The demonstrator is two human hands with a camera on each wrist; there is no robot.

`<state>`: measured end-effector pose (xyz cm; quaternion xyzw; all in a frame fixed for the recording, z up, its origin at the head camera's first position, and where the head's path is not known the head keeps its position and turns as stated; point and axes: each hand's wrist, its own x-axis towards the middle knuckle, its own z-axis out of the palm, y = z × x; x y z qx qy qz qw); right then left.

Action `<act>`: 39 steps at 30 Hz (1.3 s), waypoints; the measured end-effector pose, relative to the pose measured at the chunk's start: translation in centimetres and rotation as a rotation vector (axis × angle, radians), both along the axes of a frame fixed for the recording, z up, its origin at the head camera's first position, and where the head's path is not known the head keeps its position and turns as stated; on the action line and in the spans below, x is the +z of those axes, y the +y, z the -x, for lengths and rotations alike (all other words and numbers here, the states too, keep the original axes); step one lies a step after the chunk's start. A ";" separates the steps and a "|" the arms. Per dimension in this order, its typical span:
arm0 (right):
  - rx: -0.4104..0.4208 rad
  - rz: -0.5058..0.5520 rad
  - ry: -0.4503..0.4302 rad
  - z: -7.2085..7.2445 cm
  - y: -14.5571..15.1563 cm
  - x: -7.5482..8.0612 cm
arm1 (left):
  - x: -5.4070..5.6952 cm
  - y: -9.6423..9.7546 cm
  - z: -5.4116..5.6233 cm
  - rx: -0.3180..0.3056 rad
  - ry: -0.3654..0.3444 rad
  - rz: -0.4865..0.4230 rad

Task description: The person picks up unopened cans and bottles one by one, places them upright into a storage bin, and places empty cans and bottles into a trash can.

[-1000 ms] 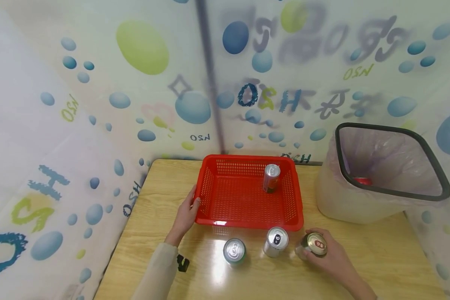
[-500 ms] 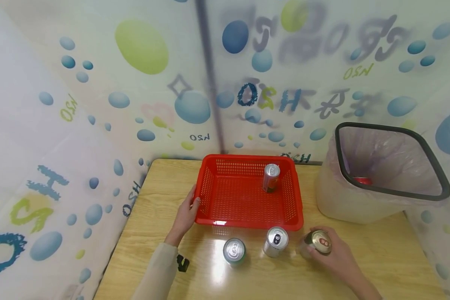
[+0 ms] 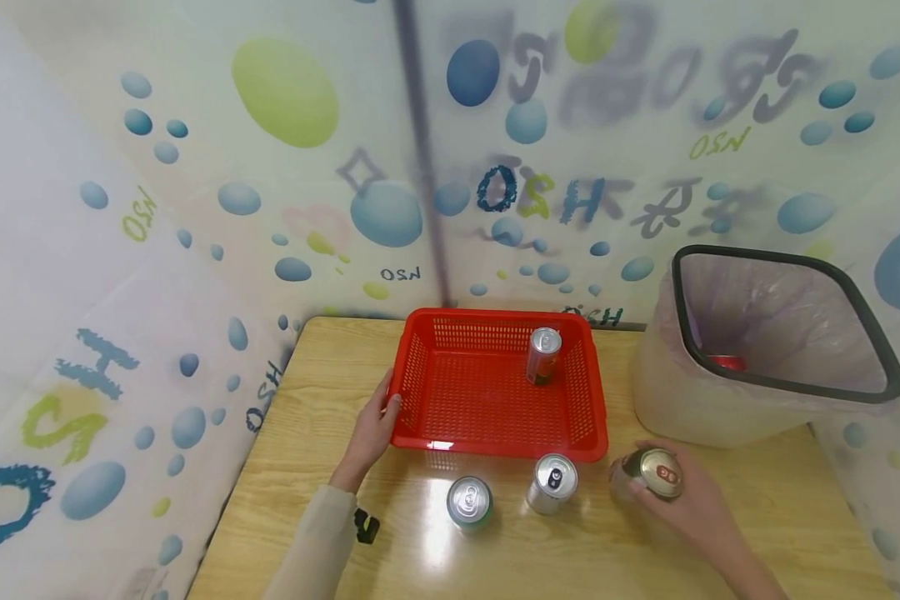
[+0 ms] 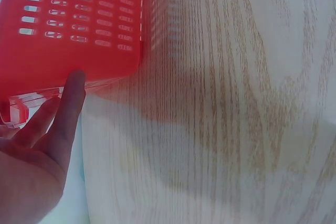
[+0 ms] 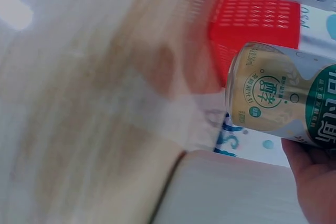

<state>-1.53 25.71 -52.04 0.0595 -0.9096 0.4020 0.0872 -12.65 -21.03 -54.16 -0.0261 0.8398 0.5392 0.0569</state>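
My right hand (image 3: 699,508) grips a drink can (image 3: 661,473) with a gold top, right of the basket's front corner. Its gold, white and green side shows in the right wrist view, where the can (image 5: 278,93) seems to hang above the table. My left hand (image 3: 371,425) touches the left side of the red plastic basket (image 3: 401,400). In the left wrist view its fingers (image 4: 71,98) lie fairly straight against the basket's outer wall, below the rim. A silver can (image 3: 552,483) and a green-sided can (image 3: 468,502) stand in front of the basket.
One can (image 3: 543,357) stands inside the basket at its right. Behind my right hand is a lined bin (image 3: 663,400) with a black rim and something red inside. A patterned curtain (image 3: 330,225) stands behind the wooden table (image 3: 300,467).
My right hand has moved rightward and slightly away from me with the gold-topped can, widening the distance to the silver can. My left hand and the basket stay put.
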 end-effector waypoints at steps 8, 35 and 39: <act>-0.016 -0.006 0.014 0.5 -0.4 2.7 | -0.1 0.0 0.0 0.002 0.011 -0.010; 0.007 0.165 -0.102 5.1 -5.2 6.9 | 0.3 0.1 -0.1 -0.001 -0.005 -0.008; 0.046 0.194 -0.166 6.4 -5.9 6.5 | 0.4 0.1 -0.2 0.003 -0.005 -0.004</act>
